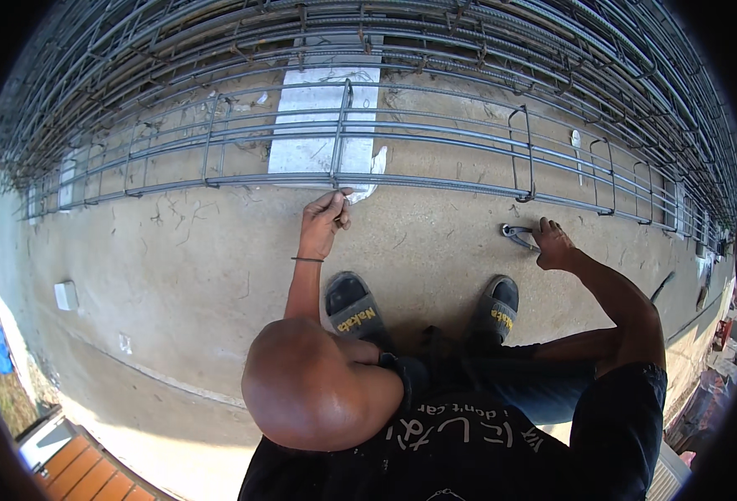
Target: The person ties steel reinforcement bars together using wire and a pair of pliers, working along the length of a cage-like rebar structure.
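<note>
My left hand (pixel 325 223) is closed, its fingertips pinched together just below the lowest bar of a long rebar cage (pixel 435 183). Whatever lies between those fingers is too small to make out. Off to the right, my right hand (pixel 555 245) is closed round the handles of a pair of pincers (pixel 519 235). The pincers' jaws point left, a little above the concrete or on it; I cannot tell which. Square stirrups (pixel 523 154) stand along the cage, and one of them meets the bar right above my left hand.
A pale board (pixel 310 154) lies under the cage's middle. Many more rebar cages (pixel 218 50) are stacked beyond. My sandalled feet (pixel 356 305) are on the concrete floor (pixel 176 275), which holds scattered wire bits and a small white block (pixel 66 295) at left.
</note>
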A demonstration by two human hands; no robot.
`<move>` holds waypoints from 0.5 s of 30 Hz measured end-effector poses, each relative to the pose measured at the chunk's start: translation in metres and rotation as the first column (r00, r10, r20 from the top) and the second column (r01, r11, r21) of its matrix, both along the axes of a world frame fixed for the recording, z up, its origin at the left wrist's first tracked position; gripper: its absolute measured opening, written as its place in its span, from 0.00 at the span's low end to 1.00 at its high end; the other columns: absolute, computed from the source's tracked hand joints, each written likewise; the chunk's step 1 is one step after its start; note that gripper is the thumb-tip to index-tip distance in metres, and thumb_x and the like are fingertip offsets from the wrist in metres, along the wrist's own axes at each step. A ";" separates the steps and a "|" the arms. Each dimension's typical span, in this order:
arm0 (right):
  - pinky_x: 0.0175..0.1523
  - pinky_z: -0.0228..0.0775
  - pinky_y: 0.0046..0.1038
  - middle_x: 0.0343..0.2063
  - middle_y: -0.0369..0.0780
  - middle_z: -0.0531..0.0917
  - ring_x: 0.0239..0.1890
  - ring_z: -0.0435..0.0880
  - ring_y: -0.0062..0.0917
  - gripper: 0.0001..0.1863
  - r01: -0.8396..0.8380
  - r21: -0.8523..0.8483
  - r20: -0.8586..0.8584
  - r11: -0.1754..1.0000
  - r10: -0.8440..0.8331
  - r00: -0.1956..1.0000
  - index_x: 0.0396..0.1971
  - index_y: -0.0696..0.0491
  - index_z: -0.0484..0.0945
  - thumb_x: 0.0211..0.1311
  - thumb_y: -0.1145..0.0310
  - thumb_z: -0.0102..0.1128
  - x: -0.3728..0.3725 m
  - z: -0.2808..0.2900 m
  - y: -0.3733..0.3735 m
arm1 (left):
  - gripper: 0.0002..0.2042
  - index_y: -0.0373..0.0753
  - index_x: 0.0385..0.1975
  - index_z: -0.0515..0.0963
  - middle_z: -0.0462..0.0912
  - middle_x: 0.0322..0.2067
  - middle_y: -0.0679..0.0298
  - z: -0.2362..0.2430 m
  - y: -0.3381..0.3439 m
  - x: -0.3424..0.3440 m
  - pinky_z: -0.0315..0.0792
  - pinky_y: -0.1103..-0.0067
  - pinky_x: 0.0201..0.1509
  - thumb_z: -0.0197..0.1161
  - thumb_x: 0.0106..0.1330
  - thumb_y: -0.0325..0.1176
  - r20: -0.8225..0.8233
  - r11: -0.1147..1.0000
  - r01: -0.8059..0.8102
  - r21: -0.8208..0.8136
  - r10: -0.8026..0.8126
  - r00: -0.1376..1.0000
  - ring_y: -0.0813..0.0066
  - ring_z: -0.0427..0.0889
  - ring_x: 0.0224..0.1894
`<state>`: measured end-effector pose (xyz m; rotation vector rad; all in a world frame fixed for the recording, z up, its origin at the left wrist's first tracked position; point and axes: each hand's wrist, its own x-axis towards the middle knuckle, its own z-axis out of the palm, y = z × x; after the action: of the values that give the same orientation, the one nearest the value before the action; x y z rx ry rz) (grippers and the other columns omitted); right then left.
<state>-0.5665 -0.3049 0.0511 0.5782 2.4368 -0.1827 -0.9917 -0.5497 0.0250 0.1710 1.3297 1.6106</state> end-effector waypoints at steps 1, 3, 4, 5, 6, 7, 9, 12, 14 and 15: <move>0.43 0.72 0.41 0.39 0.54 0.69 0.39 0.74 0.47 0.22 0.063 -0.051 -0.077 0.997 -0.067 0.995 0.37 0.62 0.73 0.36 0.69 0.59 0.000 0.004 -0.005 | 0.09 0.34 0.34 0.82 0.70 0.18 0.71 -0.007 -0.004 -0.004 0.63 0.83 0.22 0.57 0.67 0.32 -0.058 0.999 0.038 -0.025 -0.040 0.998 0.86 0.66 0.19; 0.41 0.72 0.41 0.35 0.53 0.70 0.36 0.75 0.47 0.18 0.202 -0.190 -0.082 0.961 -0.221 0.972 0.32 0.62 0.74 0.37 0.69 0.59 -0.009 0.022 -0.022 | 0.09 0.34 0.34 0.82 0.71 0.20 0.71 -0.016 0.000 0.001 0.64 0.81 0.24 0.58 0.67 0.32 -0.398 0.993 -0.010 -0.118 -0.038 0.916 0.85 0.68 0.21; 0.40 0.72 0.41 0.33 0.53 0.71 0.34 0.75 0.47 0.16 0.265 -0.263 -0.076 0.928 -0.294 0.953 0.29 0.62 0.74 0.38 0.69 0.59 -0.013 0.026 -0.031 | 0.09 0.34 0.34 0.82 0.72 0.21 0.71 -0.020 0.003 0.005 0.65 0.80 0.25 0.58 0.67 0.32 -0.553 0.986 -0.048 -0.162 -0.050 0.832 0.84 0.69 0.22; 0.37 0.71 0.42 0.29 0.52 0.72 0.31 0.76 0.46 0.11 0.269 -0.328 -0.198 0.905 -0.345 0.918 0.23 0.61 0.74 0.40 0.69 0.58 -0.006 0.019 -0.043 | 0.07 0.34 0.34 0.82 0.75 0.21 0.68 -0.033 0.007 0.009 0.66 0.77 0.26 0.61 0.63 0.30 -0.752 0.991 -0.127 -0.043 0.052 0.657 0.76 0.73 0.23; 0.38 0.72 0.42 0.28 0.51 0.73 0.32 0.77 0.45 0.10 0.273 -0.419 -0.207 0.866 -0.384 0.900 0.24 0.60 0.76 0.41 0.70 0.59 -0.014 0.020 -0.053 | 0.06 0.34 0.33 0.82 0.76 0.22 0.66 -0.034 0.011 0.014 0.67 0.76 0.27 0.62 0.62 0.29 -0.815 0.983 -0.166 -0.084 0.028 0.579 0.73 0.74 0.23; 0.38 0.72 0.42 0.30 0.51 0.74 0.32 0.77 0.45 0.09 0.264 -0.476 -0.195 0.839 -0.394 0.898 0.25 0.60 0.77 0.41 0.72 0.58 -0.018 0.026 -0.063 | 0.06 0.35 0.33 0.82 0.77 0.23 0.64 -0.034 0.011 0.019 0.67 0.76 0.28 0.63 0.60 0.29 -0.869 0.971 -0.208 -0.120 -0.002 0.495 0.71 0.74 0.24; 0.39 0.73 0.41 0.34 0.51 0.73 0.33 0.77 0.45 0.09 0.192 -0.554 -0.287 0.810 -0.401 0.870 0.28 0.60 0.78 0.44 0.75 0.57 -0.064 0.051 -0.095 | 0.05 0.37 0.31 0.83 0.80 0.26 0.56 -0.033 0.014 0.022 0.70 0.75 0.30 0.65 0.56 0.27 -0.922 0.956 -0.281 -0.083 0.033 0.385 0.64 0.77 0.26; 0.43 0.72 0.38 0.42 0.52 0.69 0.37 0.75 0.45 0.13 -0.025 -0.453 -0.547 0.891 -0.257 0.797 0.37 0.63 0.75 0.49 0.81 0.52 -0.131 0.052 -0.130 | 0.04 0.36 0.29 0.82 0.81 0.29 0.57 -0.037 0.015 0.020 0.70 0.72 0.29 0.65 0.56 0.28 -0.956 0.951 -0.297 0.084 0.160 0.244 0.60 0.79 0.27; 0.48 0.69 0.39 0.44 0.54 0.66 0.44 0.71 0.46 0.19 0.052 -0.319 -0.613 0.946 -0.247 0.750 0.47 0.66 0.69 0.51 0.81 0.50 -0.178 0.035 -0.151 | 0.04 0.34 0.30 0.82 0.81 0.28 0.58 -0.043 0.014 0.023 0.70 0.77 0.31 0.64 0.58 0.26 -0.921 0.955 -0.295 0.026 0.138 0.363 0.70 0.78 0.28; 0.51 0.67 0.42 0.45 0.55 0.65 0.46 0.69 0.47 0.21 0.083 -0.259 -0.624 0.962 -0.233 0.746 0.49 0.67 0.67 0.52 0.80 0.49 -0.198 0.028 -0.156 | 0.04 0.33 0.31 0.82 0.81 0.28 0.59 -0.046 0.015 0.025 0.69 0.79 0.32 0.63 0.59 0.25 -0.898 0.957 -0.289 0.001 0.129 0.422 0.75 0.78 0.28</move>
<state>-0.7641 -0.4612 0.0795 0.7107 2.9712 -0.8429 -0.9665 -0.5350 -0.0211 0.9141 2.3771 1.6465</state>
